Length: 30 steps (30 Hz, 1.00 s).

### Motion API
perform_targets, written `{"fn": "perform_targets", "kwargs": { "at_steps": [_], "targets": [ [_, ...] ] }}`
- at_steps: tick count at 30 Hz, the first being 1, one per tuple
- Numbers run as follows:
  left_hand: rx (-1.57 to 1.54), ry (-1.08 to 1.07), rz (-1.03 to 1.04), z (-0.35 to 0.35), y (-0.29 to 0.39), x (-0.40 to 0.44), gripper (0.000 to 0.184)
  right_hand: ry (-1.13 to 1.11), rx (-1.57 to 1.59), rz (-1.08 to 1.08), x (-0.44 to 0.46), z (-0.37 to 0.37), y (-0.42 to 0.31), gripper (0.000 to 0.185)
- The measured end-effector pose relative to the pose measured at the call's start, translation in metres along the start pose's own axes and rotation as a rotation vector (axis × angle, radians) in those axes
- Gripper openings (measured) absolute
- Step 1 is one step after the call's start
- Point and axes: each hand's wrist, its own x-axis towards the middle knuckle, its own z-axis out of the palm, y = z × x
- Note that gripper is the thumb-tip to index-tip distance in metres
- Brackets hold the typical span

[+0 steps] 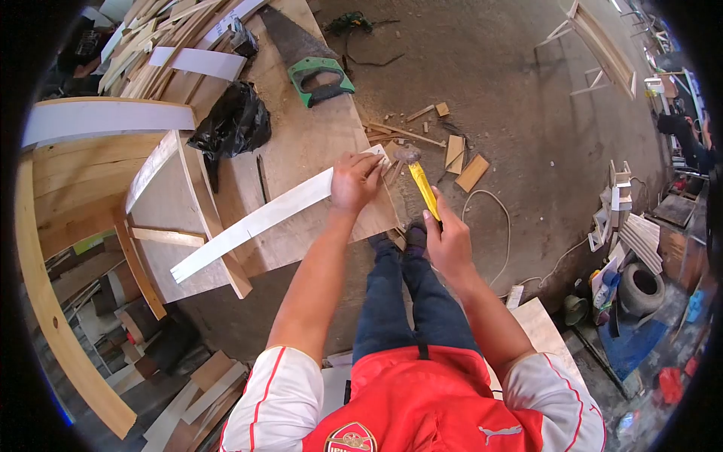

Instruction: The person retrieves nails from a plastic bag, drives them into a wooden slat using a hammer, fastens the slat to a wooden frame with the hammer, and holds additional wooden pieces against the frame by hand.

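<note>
A long white strip (260, 218) lies slantwise over the wooden workbench (301, 241), its far end near the bench's right edge. My left hand (355, 181) is closed on that end; whether the fingertips also pinch something small is hidden. My right hand (449, 233) is wrapped round the yellow handle of a hammer (423, 184). The hammer's head is close to the strip's end, just right of my left fingers.
On the bench lie a green-handled saw (320, 79), a black plastic bag (233, 124) and stacked wood strips (162, 38). A wooden frame (56, 301) stands at the left. Wood offcuts (472, 172) and a cable (506, 218) lie on the floor.
</note>
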Motion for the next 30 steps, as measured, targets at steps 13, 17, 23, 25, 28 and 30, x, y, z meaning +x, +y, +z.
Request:
{"fn": "perform_targets", "kwargs": {
  "at_steps": [13,17,23,25,28,30],
  "targets": [
    [0.624,-0.034,-0.656,-0.001,-0.017,0.032,0.06,-0.114,-0.063,0.062,-0.003,0.006,-0.003,0.048],
    [0.671,-0.093,-0.694,-0.002,-0.015,0.034,0.064,-0.133,-0.042,0.12,0.003,0.01,0.002,0.048],
    [0.724,-0.06,-0.675,0.004,-0.02,0.032,0.061,-0.115,-0.051,0.065,0.009,0.011,0.0,0.048],
    [0.72,-0.055,-0.678,0.003,-0.019,0.032,0.061,-0.083,-0.048,0.027,0.01,0.009,-0.007,0.048],
    [0.736,-0.085,-0.68,0.002,-0.018,0.033,0.06,0.007,-0.084,-0.092,0.009,0.013,-0.006,0.048],
    [0.735,-0.077,-0.672,0.002,-0.019,0.031,0.06,-0.095,-0.159,-0.016,0.005,0.021,0.007,0.049]
  ]
}}
